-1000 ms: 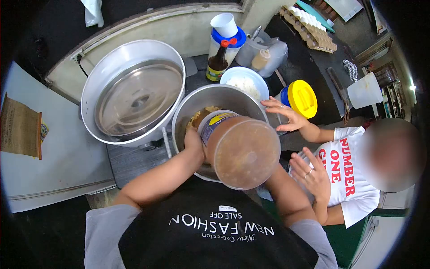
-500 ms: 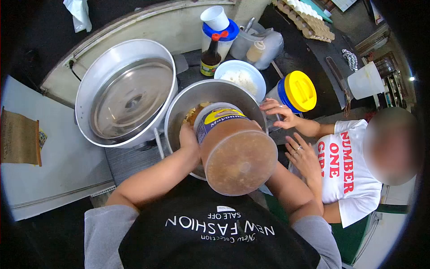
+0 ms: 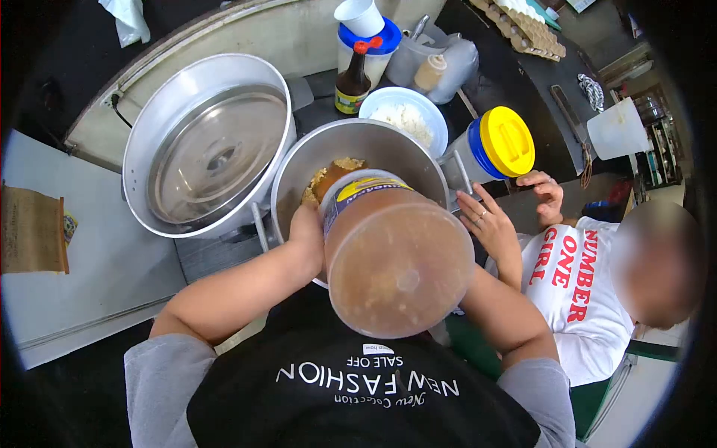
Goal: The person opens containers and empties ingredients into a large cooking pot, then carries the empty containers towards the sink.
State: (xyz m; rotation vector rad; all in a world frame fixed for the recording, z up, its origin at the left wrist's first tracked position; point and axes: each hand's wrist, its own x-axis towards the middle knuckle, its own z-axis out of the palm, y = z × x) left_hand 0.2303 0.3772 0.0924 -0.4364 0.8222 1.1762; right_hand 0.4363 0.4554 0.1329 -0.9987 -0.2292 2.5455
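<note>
A large clear plastic mayonnaise jar (image 3: 399, 257) is tipped over the metal pot (image 3: 291, 160), its base towards me and its mouth end down inside the pot. Brownish contents show through its wall. Chunky yellow-brown food (image 3: 328, 178) lies in the pot beside the mouth. My left hand (image 3: 305, 233) grips the jar's left side near the mouth, its fingers partly hidden. My right forearm (image 3: 504, 313) runs behind the jar's right side; that hand is hidden there, supporting the jar. A co-worker's hand (image 3: 489, 224) is at the pot's right handle.
A wide aluminium pot with a lid inside (image 3: 216, 160) stands left. Beyond the metal pot are a sauce bottle (image 3: 351, 88), a bowl of white food (image 3: 403, 119) and a blue-lidded tub (image 3: 367, 56). A yellow-lidded container (image 3: 502, 147) stands right, near the co-worker (image 3: 575, 284).
The jar is tipped further, its base raised nearer to me. More food shows in the pot. The co-worker has shifted, one hand moving to the pot's right handle and the other away from the pot.
</note>
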